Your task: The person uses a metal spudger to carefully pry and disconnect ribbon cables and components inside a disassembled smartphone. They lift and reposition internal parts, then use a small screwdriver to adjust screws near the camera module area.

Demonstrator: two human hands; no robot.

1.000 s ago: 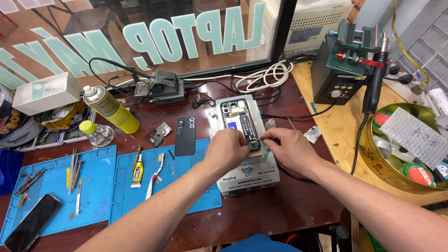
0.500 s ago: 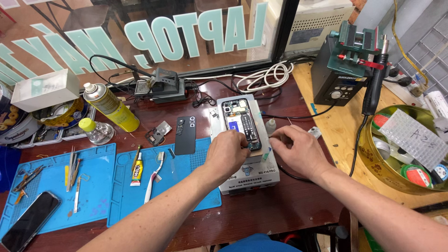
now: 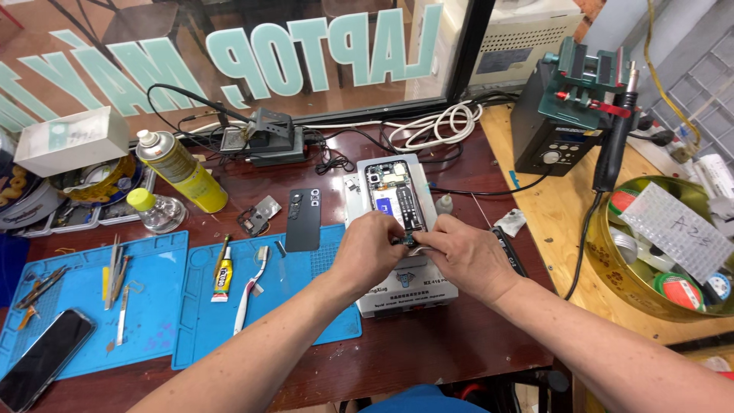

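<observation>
My left hand [image 3: 367, 256] and right hand [image 3: 466, 256] both pinch at the lower end of the opened phone [image 3: 396, 200], which lies on the white heating pad [image 3: 413, 287]; its black back cover [image 3: 303, 219] lies just left of the pad.

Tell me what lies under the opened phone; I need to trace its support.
The opened phone lies on a white box-shaped machine. Both hands, left hand and right hand, cover its lower end.
</observation>
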